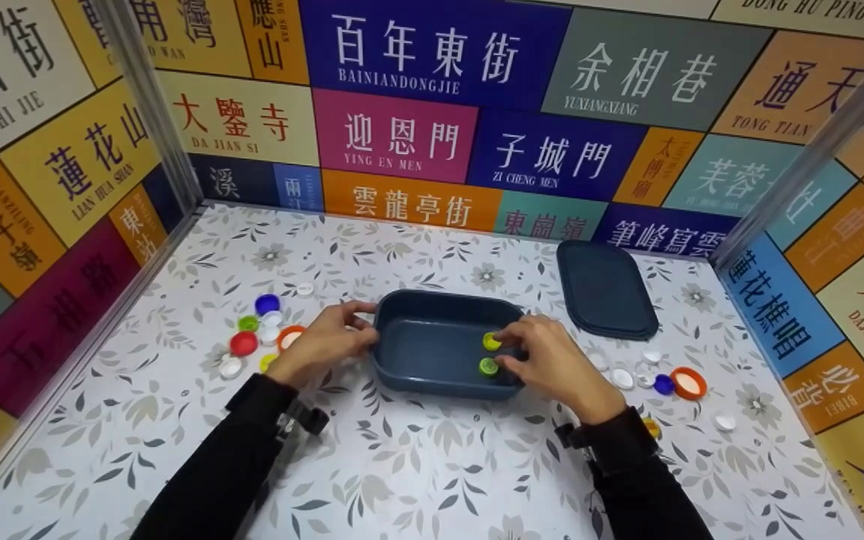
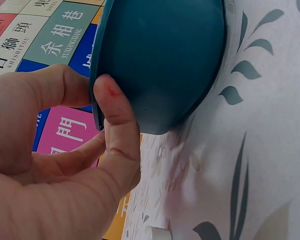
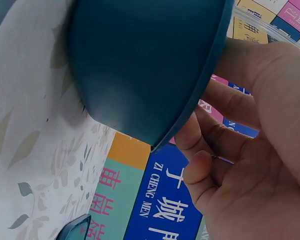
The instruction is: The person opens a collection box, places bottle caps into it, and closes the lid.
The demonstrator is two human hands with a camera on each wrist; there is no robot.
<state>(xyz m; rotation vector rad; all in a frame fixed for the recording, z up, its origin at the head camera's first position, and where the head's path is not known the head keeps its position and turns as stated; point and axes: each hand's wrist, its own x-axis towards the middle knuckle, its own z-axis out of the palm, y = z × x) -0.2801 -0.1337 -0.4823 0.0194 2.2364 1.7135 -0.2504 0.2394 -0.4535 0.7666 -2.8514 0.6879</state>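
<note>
A dark blue plastic box [image 1: 432, 352] without its lid stands in the middle of the table. My left hand [image 1: 334, 334] pinches its left rim, the thumb [image 2: 115, 107] on the outer wall. Over the right rim reaches my right hand [image 1: 548, 360], its index finger and thumb apart inside the box. A yellow bottle cap [image 1: 490, 341] lies right at the index fingertip, and a green bottle cap [image 1: 488, 367] is close by the thumb. In the right wrist view the box wall [image 3: 140, 65] hides those fingertips; the other fingers bend loosely outside the rim.
The dark blue lid [image 1: 608, 289] lies at the back right. Several mixed caps, among them a red cap [image 1: 244, 343] and a blue cap [image 1: 268, 304], lie left of the box. More lie to the right, including an orange-rimmed cap [image 1: 688, 382]. Printed panels [image 1: 409, 135] wall the table.
</note>
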